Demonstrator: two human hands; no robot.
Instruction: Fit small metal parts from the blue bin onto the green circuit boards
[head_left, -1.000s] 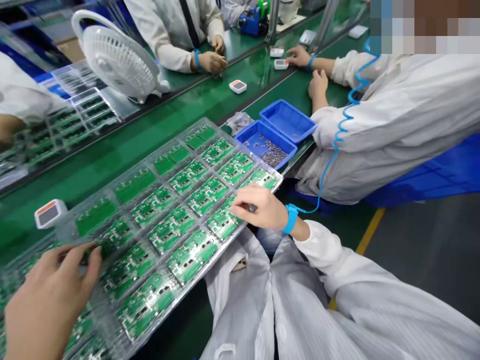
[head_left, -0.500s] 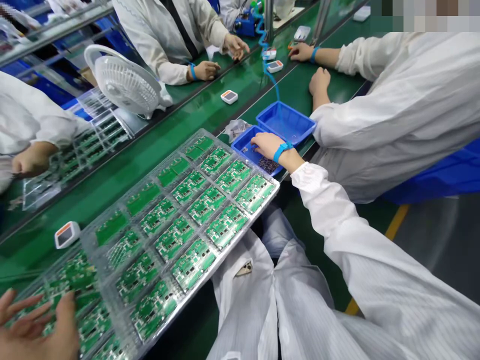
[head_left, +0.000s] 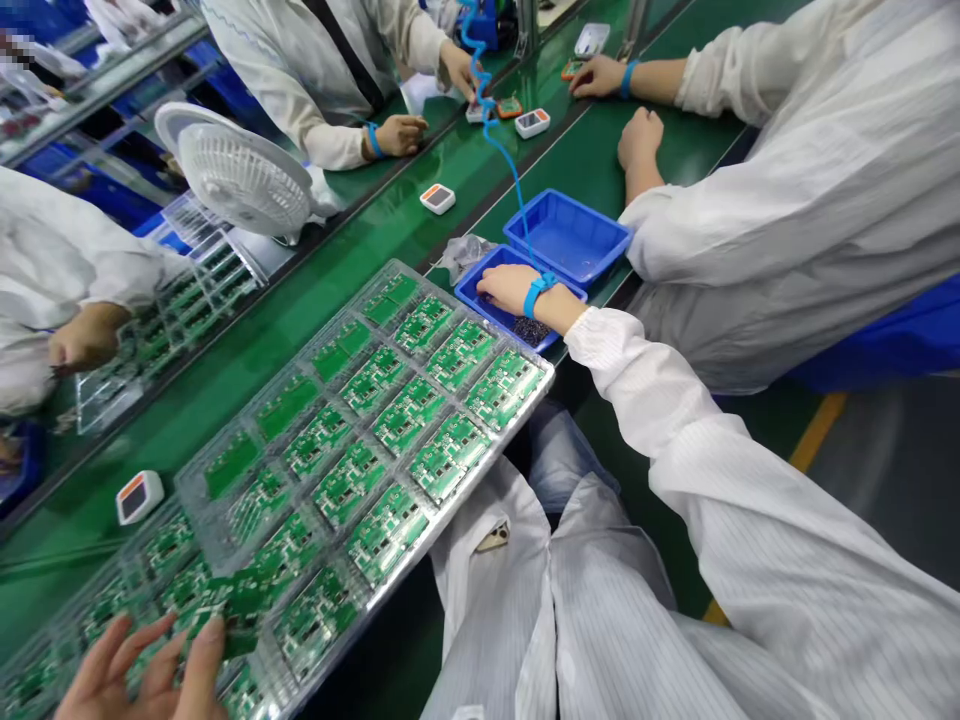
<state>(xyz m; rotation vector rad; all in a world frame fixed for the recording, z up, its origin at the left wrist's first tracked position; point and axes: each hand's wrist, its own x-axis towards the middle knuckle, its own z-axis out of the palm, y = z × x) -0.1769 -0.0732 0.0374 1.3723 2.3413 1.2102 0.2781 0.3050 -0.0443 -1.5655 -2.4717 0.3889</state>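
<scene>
My left hand (head_left: 154, 670) is at the lower left, thumb and fingers closed on the edge of a green circuit board (head_left: 238, 598), which is tilted above the tray and slightly blurred. Below it lies a clear plastic tray (head_left: 201, 520) with rows of green circuit boards (head_left: 411, 412) in its pockets. My right hand (head_left: 508, 287), with a blue band on the wrist, reaches into a blue bin (head_left: 480, 268). Its fingers are bent together, and whatever they pinch is hidden. Small dark parts (head_left: 531, 330) lie in the bin beneath the wrist.
A second blue bin (head_left: 574, 235) and a clear plastic bag (head_left: 465, 252) adjoin the first bin. White devices (head_left: 140, 497) stand along the green belt (head_left: 345, 240). A coiled blue hose (head_left: 510, 165) hangs down. Co-workers in white coats sit opposite and to the right; a white fan (head_left: 244, 175) stands across.
My left hand has moved right, with the circuit board now showing in its grip above the tray. My right hand has sunk slightly deeper into the bin. The view has shifted a little.
</scene>
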